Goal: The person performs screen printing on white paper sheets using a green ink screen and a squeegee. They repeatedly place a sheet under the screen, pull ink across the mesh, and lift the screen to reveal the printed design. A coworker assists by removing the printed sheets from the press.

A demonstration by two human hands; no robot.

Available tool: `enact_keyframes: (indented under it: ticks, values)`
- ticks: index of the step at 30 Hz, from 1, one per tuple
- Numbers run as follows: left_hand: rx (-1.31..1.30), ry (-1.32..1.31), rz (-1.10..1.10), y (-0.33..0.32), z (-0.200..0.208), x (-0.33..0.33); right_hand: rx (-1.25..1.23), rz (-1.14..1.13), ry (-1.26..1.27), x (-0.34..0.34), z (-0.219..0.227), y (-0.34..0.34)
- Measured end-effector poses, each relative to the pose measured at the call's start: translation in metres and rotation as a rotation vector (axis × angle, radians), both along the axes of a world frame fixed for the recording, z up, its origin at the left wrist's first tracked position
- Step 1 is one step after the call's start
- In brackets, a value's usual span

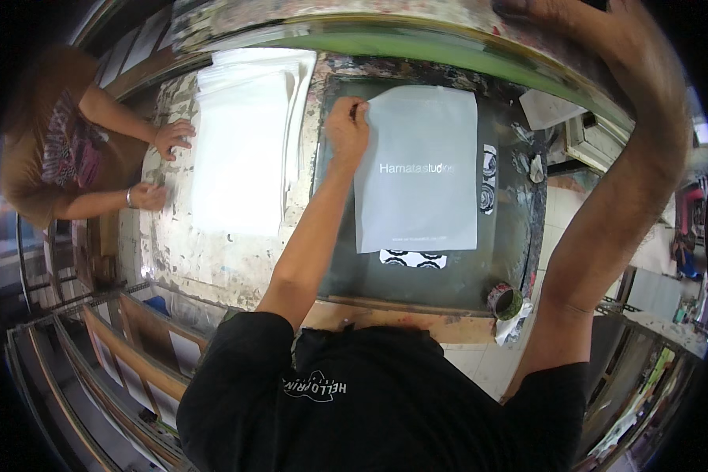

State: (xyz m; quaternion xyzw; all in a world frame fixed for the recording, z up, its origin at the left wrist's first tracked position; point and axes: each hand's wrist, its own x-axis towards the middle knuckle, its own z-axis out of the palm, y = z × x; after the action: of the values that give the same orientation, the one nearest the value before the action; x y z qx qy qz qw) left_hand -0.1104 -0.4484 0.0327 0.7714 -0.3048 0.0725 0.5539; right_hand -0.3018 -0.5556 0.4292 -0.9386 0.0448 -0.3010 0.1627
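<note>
My left hand (348, 130) pinches the upper left corner of a pale grey plastic bag (417, 204) with white lettering printed on it. The bag lies on a dark, smooth printing board (342, 267); its held corner looks slightly raised. My right arm reaches up on the right side, and my right hand (586, 27) grips the edge of a raised screen-printing frame (417, 39) with a green strip. The upper frame edge cuts off part of that hand. To the left of my left forearm lies a stack of white bags or sheets (244, 149).
Another person (63, 149) stands at the left, one hand beside the white stack. Black-and-white patterned strips (488, 179) lie beside and below the bag. A small stained cup (503, 300) stands at the board's lower right corner. Wooden-framed screens (134, 346) are racked at lower left.
</note>
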Motion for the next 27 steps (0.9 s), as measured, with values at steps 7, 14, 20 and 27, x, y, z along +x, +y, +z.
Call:
enact_keyframes:
  ticks: [7, 14, 20, 27]
  values:
    - [-0.094, 0.154, 0.26, 0.126, 0.037, 0.046, 0.16, -0.096, 0.155, -0.007, -0.008, -0.055]
    - [-0.102, -0.012, 0.563, 0.293, 0.012, 0.102, 0.082, -0.153, 0.19, -0.007, -0.011, -0.054]
    - [0.479, -0.527, 1.109, 0.402, 0.019, 0.12, 0.071, -0.092, 0.149, -0.003, -0.015, -0.053]
    - [0.525, -0.503, 0.405, 0.28, 0.036, 0.038, 0.079, -0.078, 0.162, -0.007, -0.012, -0.055]
